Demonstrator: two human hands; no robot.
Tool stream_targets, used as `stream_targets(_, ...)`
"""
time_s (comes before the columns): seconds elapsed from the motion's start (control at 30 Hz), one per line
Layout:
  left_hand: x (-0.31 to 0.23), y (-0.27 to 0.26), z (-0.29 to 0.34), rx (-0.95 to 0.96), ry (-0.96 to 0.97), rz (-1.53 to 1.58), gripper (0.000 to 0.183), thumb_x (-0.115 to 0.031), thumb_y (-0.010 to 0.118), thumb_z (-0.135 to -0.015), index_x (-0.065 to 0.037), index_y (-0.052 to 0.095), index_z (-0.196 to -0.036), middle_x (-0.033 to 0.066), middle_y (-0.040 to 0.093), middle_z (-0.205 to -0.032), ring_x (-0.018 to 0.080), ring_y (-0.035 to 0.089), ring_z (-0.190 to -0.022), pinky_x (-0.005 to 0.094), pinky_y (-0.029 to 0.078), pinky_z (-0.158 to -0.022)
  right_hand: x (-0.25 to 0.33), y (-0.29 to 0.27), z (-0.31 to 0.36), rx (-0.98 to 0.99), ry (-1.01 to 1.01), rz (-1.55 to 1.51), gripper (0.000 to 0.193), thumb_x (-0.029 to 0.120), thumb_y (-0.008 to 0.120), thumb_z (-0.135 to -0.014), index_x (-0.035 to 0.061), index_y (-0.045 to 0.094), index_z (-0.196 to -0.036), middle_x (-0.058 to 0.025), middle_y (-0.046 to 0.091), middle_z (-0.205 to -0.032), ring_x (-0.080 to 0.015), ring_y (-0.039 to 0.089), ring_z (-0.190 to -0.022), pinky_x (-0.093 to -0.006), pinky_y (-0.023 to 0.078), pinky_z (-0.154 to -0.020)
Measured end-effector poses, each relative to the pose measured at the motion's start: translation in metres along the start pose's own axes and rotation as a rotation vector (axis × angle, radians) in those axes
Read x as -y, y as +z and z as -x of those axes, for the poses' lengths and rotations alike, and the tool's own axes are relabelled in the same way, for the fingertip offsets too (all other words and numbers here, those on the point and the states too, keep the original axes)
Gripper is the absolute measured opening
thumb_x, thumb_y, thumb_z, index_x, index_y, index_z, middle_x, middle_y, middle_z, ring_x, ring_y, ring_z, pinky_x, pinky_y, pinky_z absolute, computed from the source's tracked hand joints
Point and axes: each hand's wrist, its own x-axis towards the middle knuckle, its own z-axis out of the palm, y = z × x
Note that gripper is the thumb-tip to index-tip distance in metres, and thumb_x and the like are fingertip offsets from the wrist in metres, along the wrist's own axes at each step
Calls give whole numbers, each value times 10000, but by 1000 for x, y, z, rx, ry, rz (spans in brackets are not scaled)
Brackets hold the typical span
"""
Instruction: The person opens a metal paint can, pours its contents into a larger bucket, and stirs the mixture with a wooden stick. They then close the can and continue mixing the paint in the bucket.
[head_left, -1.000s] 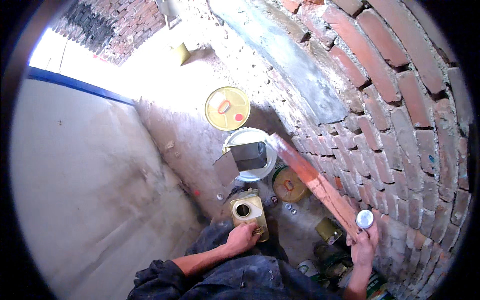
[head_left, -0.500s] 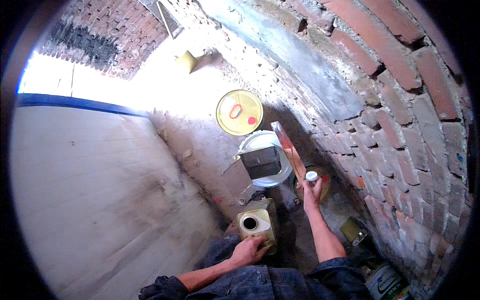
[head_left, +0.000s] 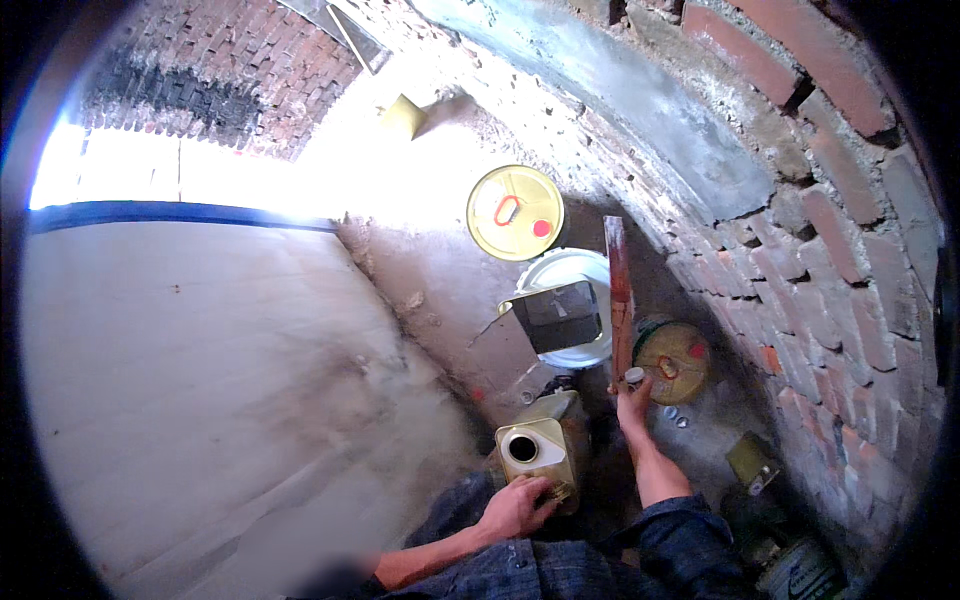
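My left hand (head_left: 517, 507) is closed at the near end of a rectangular metal can's top, fingers curled where a handle would sit. The metal can (head_left: 558, 458) stands before me, its round spout hole (head_left: 523, 448) uncovered and dark inside. In my right hand (head_left: 634, 408) are a flat wooden stick (head_left: 620, 300), stained red-brown and pointing away from me, and a small white cap (head_left: 634, 375) at the fingertips. Beyond the can, a cut-open rectangular tin (head_left: 556, 318) with dark insides rests at a round white bucket (head_left: 592, 352).
A yellow drum (head_left: 515, 215) with a red handle and cap stands farther off. Another drum (head_left: 675, 362) is right of the stick. A small tin (head_left: 750, 463) lies lower right. The brick wall (head_left: 830, 290) rises on the right; a large pale panel (head_left: 200, 350) fills the left.
My right hand has lowered slightly toward me, and the stick now points more straight ahead. The view has shifted, uncovering the drum at right. My left hand stays at the can.
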Motion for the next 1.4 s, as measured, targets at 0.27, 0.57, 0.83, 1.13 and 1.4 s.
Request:
stream_targets(0.27,4,18,-12,4,12,-16,266,-238,649,-839,-38,596,-1006,187,627,-1006,368,587,-1004,434,498,-837,-84,-34,-32,-127,-246,545,451,79,698,-811,12,391,-1135,-122,600,-914,-251,617,-896,-384,475,-793)
stream_targets(0.57,-38,16,7,-127,1,33,262,-214,663,-813,-32,616,-995,204,627,-979,381,606,-950,445,504,-811,-74,-33,-24,214,264,281,389,50,671,-825,15,369,-1069,-123,598,-910,-200,648,-688,-324,578,-544)
stream_targets(0.83,-102,8,25,-196,136,14,268,-199,697,-793,-22,632,-984,197,645,-926,375,638,-894,433,522,-762,-39,-116,52,194,330,355,283,303,631,-891,33,545,-874,-51,600,-708,-179,618,-597,-313,491,-484)
stream_targets(1.13,-144,-21,9,-139,136,205,356,-337,646,-822,-14,639,-970,212,656,-903,380,640,-875,450,505,-740,111,-134,127,-52,346,-6,409,374,553,-912,15,474,-1094,-101,583,-907,-216,574,-732,-346,474,-597)
stream_targets(1.4,-137,-41,-48,-445,66,357,384,-383,620,-844,-3,644,-897,196,657,-844,315,650,-766,395,501,-696,177,-142,140,-297,41,136,411,327,500,-961,11,397,-1203,-142,517,-1138,-237,547,-994,-377,467,-850)
